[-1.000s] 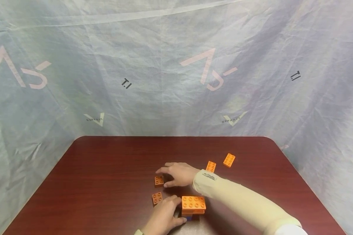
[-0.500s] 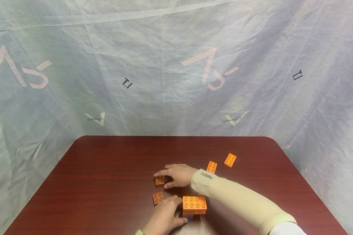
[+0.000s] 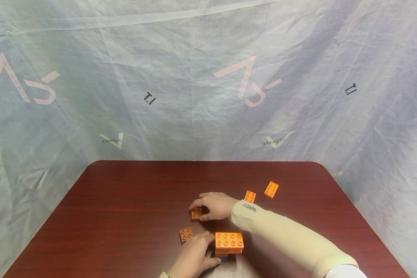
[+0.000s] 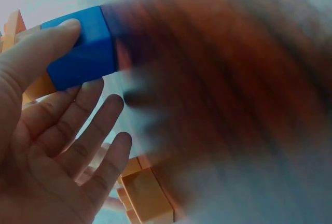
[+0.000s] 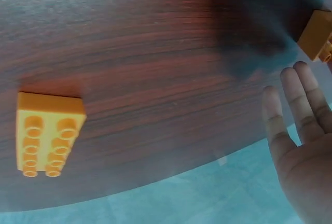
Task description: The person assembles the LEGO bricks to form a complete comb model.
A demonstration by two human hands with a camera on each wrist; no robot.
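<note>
A: What has just changed?

B: The right hand (image 3: 217, 205) has moved slightly right, and the small orange brick (image 3: 196, 216) with it, thumb and fingers now curled round its sides.

A: Is it lifted?

B: Cannot tell. It sits far and left of the stack (image 3: 229, 241).

A: And the left hand (image 3: 194, 254)?

B: Unmoved, pinching the stack's blue brick (image 4: 91, 55) at the near side. So the loose brick seems secured while the stack is steadied.

We've got smooth plastic on the top orange brick (image 3: 229, 240) and blue brick (image 4: 85, 55); wood-grain table (image 3: 125, 208), slight sheen; creased backdrop sheet (image 3: 180, 69), matt; cloth sleeve (image 3: 285, 236), matt.
</note>
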